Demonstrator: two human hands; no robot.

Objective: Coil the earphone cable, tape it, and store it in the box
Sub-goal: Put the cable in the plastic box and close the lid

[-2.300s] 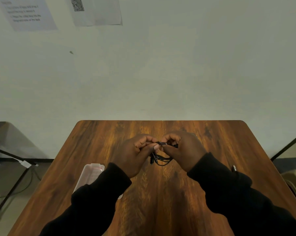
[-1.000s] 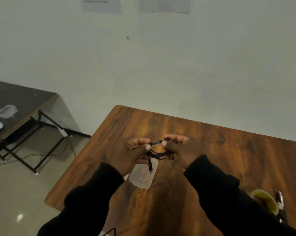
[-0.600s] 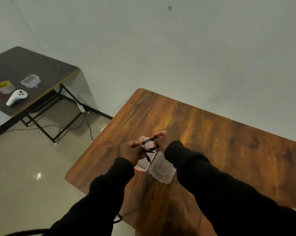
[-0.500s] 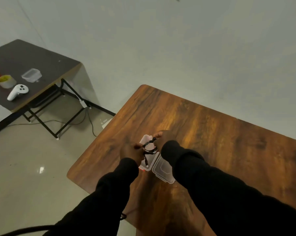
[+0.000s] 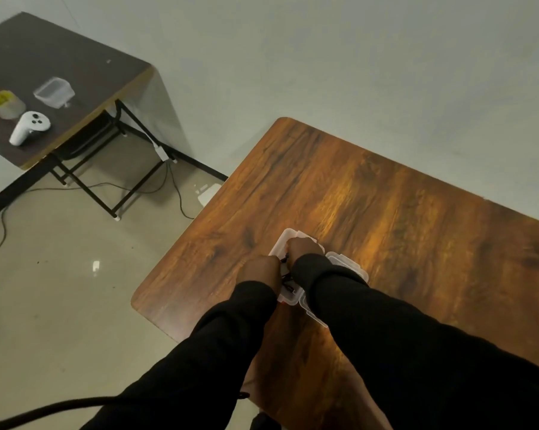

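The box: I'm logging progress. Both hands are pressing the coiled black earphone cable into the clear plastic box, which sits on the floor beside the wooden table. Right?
Not quite. The clear plastic box sits on the wooden table, not on the floor. The head view shows this. The left hand and right hand do hold the earphone cable over it.

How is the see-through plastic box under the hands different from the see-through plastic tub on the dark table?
The clear plastic box lies flat and open on the brown wooden table, its lid beside it; the clear plastic tub on the dark side table looks taller and stands alone. Both hands, left hand and right hand, press the black earphone cable into the box; nobody touches the tub. Both are see-through plastic.
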